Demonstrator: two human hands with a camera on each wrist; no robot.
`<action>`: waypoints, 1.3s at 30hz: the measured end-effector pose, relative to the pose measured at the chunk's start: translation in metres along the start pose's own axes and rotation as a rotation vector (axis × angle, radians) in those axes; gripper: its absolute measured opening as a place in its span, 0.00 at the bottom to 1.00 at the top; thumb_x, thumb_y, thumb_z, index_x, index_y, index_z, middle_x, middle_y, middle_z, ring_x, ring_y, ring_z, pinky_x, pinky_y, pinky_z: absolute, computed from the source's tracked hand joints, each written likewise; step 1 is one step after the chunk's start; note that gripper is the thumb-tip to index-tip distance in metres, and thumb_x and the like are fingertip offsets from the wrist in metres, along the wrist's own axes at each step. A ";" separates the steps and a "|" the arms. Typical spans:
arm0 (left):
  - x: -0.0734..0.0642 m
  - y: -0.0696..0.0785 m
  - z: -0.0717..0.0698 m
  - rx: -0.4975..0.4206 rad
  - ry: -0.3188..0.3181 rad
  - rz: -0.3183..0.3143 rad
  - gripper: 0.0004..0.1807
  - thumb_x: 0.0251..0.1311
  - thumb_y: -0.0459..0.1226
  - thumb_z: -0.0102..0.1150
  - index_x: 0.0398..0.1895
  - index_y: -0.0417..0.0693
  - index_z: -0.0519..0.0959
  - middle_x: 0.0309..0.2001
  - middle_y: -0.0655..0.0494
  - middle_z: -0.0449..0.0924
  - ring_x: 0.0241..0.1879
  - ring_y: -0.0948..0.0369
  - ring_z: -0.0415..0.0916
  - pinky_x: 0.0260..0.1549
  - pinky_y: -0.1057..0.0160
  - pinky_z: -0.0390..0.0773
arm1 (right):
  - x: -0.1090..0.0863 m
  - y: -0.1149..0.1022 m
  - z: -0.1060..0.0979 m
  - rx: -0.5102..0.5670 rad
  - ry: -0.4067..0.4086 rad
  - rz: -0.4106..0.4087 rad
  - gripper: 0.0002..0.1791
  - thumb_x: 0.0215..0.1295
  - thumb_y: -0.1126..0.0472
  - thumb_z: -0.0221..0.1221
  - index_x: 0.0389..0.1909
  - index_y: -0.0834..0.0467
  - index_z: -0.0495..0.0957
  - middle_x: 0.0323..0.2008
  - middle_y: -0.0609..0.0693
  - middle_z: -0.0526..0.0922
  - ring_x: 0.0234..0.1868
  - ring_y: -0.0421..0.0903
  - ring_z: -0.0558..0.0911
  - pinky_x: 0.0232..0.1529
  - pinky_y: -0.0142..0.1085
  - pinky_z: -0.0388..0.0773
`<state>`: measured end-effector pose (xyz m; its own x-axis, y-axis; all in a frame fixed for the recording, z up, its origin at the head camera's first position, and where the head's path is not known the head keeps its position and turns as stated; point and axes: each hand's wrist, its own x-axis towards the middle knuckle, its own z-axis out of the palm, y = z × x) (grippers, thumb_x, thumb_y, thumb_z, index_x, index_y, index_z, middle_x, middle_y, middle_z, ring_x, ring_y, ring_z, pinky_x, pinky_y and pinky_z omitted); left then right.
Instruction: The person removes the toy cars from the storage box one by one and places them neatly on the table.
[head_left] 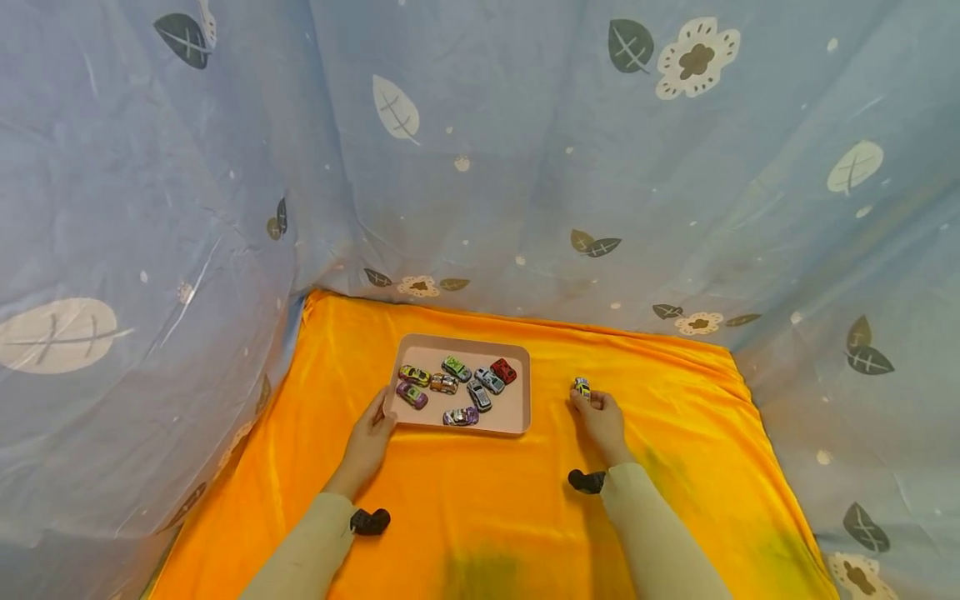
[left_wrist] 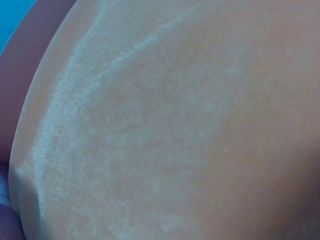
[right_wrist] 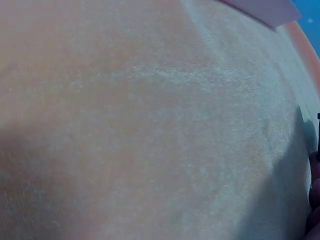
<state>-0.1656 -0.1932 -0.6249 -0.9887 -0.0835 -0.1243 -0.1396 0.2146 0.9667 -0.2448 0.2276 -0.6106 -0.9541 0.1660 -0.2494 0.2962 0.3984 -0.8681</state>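
A shallow pink tray (head_left: 465,344) lies on the orange cloth with several small toy cars in it. Its lower left corner is gripped by my left hand (head_left: 367,442), thumb at the rim. Inside are a red car (head_left: 504,371) at the right, a green car (head_left: 455,367) near the top and a purple-and-silver car (head_left: 461,416) by the near wall. To the right of the tray, my right hand (head_left: 603,425) pinches a yellow-and-blue toy car (head_left: 582,387) between thumb and fingers. Skin fills most of both wrist views and hides the held things there.
Orange cloth (head_left: 465,500) spreads under the tray and both hands. Behind it and along both sides hang pale blue curtains (head_left: 510,192) with leaf and flower prints. A black wrist camera (head_left: 371,522) sticks out from the left sleeve, another (head_left: 587,482) from the right.
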 end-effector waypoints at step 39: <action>0.002 -0.001 -0.001 0.053 0.014 0.027 0.33 0.74 0.43 0.46 0.78 0.55 0.49 0.74 0.43 0.51 0.70 0.48 0.55 0.65 0.50 0.60 | -0.002 -0.001 -0.003 -0.008 -0.012 -0.036 0.33 0.67 0.41 0.56 0.63 0.60 0.66 0.46 0.58 0.72 0.43 0.52 0.73 0.44 0.40 0.72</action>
<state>-0.1677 -0.1942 -0.6258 -0.9914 -0.0903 -0.0947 -0.1158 0.2678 0.9565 -0.2435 0.2292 -0.6083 -0.9646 0.1410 -0.2230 0.2620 0.4115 -0.8729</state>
